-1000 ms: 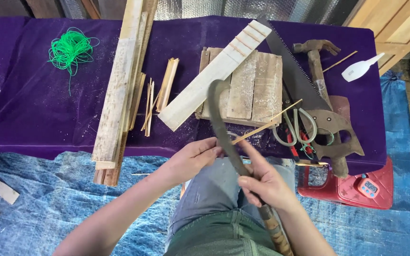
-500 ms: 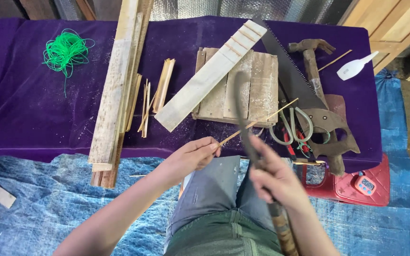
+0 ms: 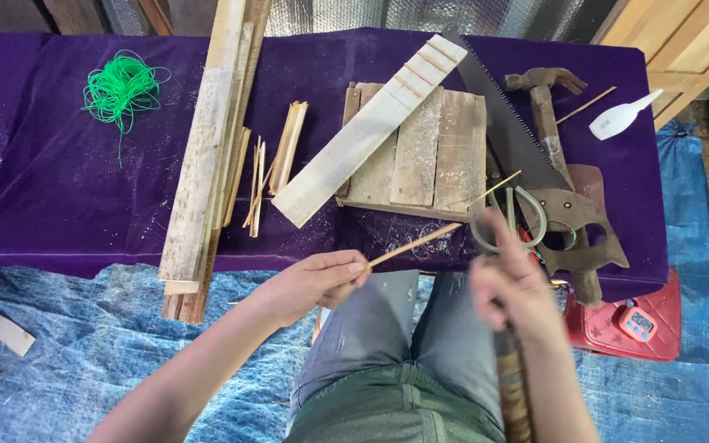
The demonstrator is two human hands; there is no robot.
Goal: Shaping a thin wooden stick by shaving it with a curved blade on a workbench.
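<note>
My left hand (image 3: 315, 281) pinches the near end of a thin pale stick (image 3: 424, 238), which slants up and to the right over the table's front edge. My right hand (image 3: 512, 289) is blurred by motion and is closed around the wooden handle (image 3: 514, 394) of a curved knife, just right of the stick. The knife's blade is smeared by the blur and hard to make out. Both hands hover above my lap, in front of the purple-covered table (image 3: 59, 205).
On the table lie a green cord coil (image 3: 121, 86), long planks (image 3: 205, 156), thin splints (image 3: 258, 187), a notched pale slat (image 3: 371, 131) across a small wooden board (image 3: 445, 156), a hand saw (image 3: 519, 152), hammer (image 3: 550, 111), scissors (image 3: 527, 215) and white scoop (image 3: 621, 119). A red timer (image 3: 629, 321) sits on the blue tarp (image 3: 84, 328).
The right hand has swept the curved knife to the right, off the stick's near part, and is now blurred. The left hand keeps hold of the stick.
</note>
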